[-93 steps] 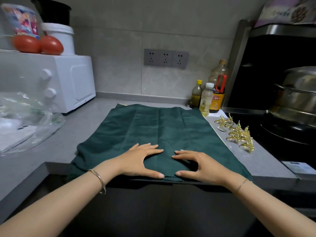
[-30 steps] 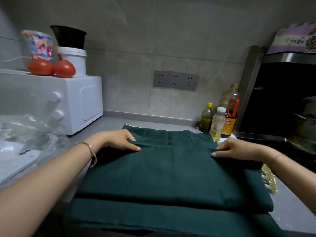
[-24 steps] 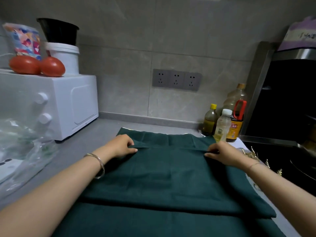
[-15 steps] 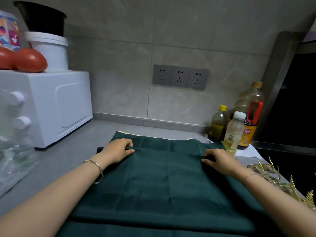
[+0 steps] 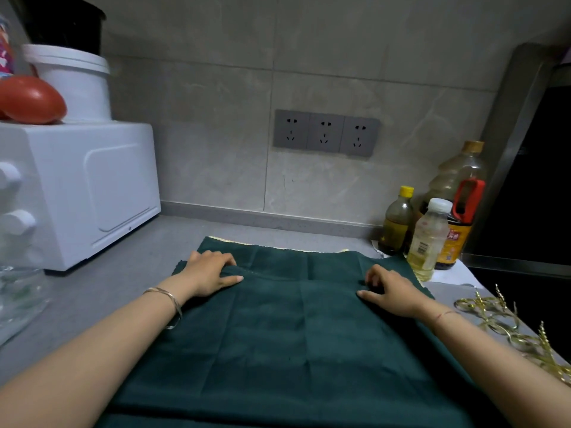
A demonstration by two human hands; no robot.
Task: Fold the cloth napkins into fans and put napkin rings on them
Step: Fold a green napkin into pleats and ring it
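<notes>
The green napkin (image 5: pixel 293 335) lies spread on the grey counter (image 5: pixel 123 273), filling the lower middle of the frame. Its near part is doubled over toward the wall. The folded layer's far edge runs across the cloth just short of the far hem, with a strip of single cloth showing beyond it.

The left hand (image 5: pixel 213 273) sits at the left end of that edge, fingers curled down over it and thumb laid along the top layer, pinching the cloth. The right hand (image 5: pixel 392 291) sits at the right end, fingers bent and thumb pointing inward, nipping the same edge. Neither holds anything else.

The work looks early: one broad fold at most, with no narrow pleats and no fan shape yet. The gold rings (image 5: pixel 525 339) lie bunched at the right edge of the frame, just beside the napkin, and none is on cloth. Pleating, gathering and ringing all seem left to do. A pale hem shows under the far edge; whether it is a second cloth, I cannot tell.
</notes>
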